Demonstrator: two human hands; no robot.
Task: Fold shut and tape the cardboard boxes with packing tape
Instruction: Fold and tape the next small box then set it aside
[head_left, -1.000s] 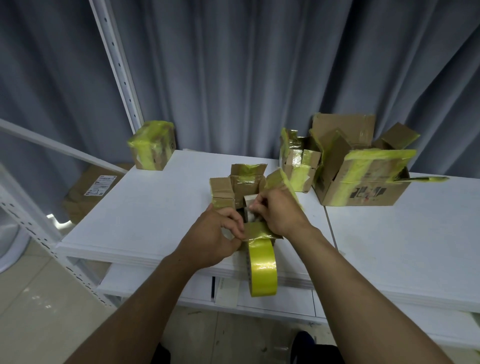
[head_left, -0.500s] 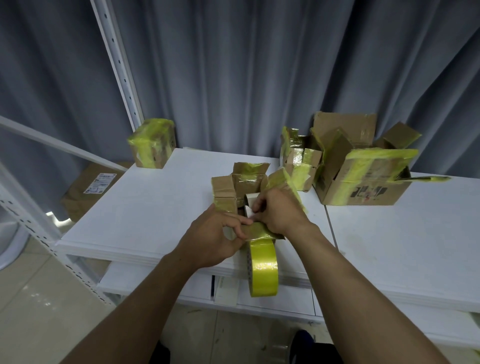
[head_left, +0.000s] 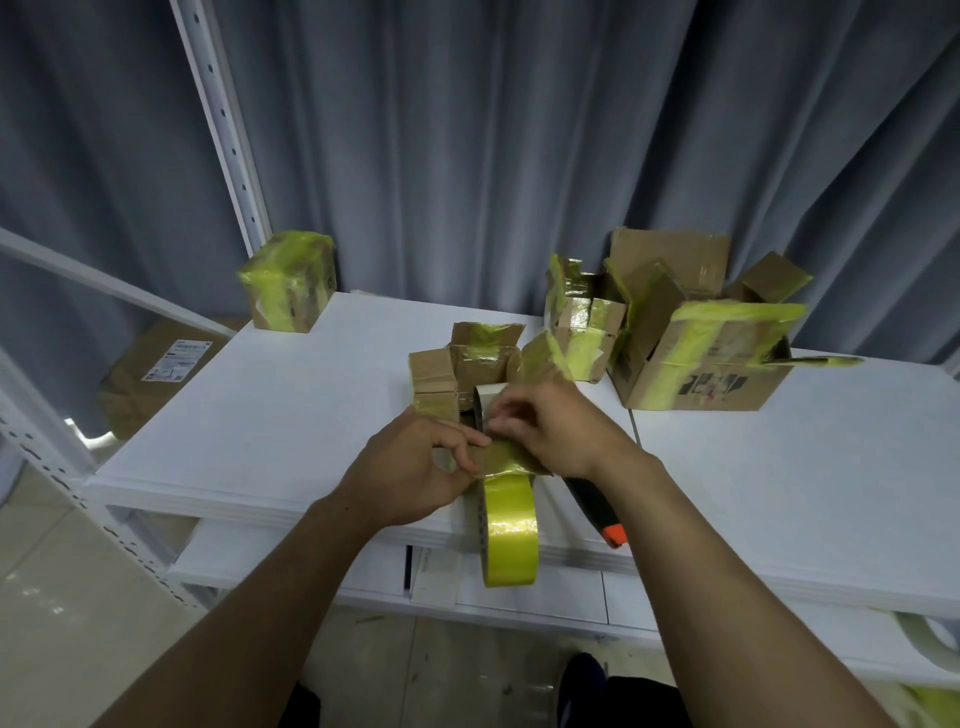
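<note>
- The small cardboard box (head_left: 480, 358) sits at the front edge of the white table (head_left: 260, 395). Its back and side flaps stand up, and its near flap (head_left: 506, 457) is folded down between the hands.
- The left hand (head_left: 410, 473) has its fingers curled and pinches the taped near flap between thumb and forefinger. The right hand (head_left: 558, 434), also curled, pinches the same flap at its inner edge.
- The yellow tape roll (head_left: 509, 535) hangs below the table edge, apparently from a strip stuck to that flap.
- To do this step well, press the near flap flat first and fold the side flaps over it. Hold the seam closed with one hand while the other draws the tape straight across, so the roll's weight does not peel the strip or wrinkle it.
- A box cutter (head_left: 597, 512) with an orange tip lies just beside the right wrist, handy for cutting the strip.
- The hands hide the front of the box and the exact spot where the tape attaches.
- A white item (head_left: 491, 395) shows inside the box, but what it is cannot be made out.
- Further back an open larger box (head_left: 711, 358) and a taped box (head_left: 288, 280) stand well apart.
</note>
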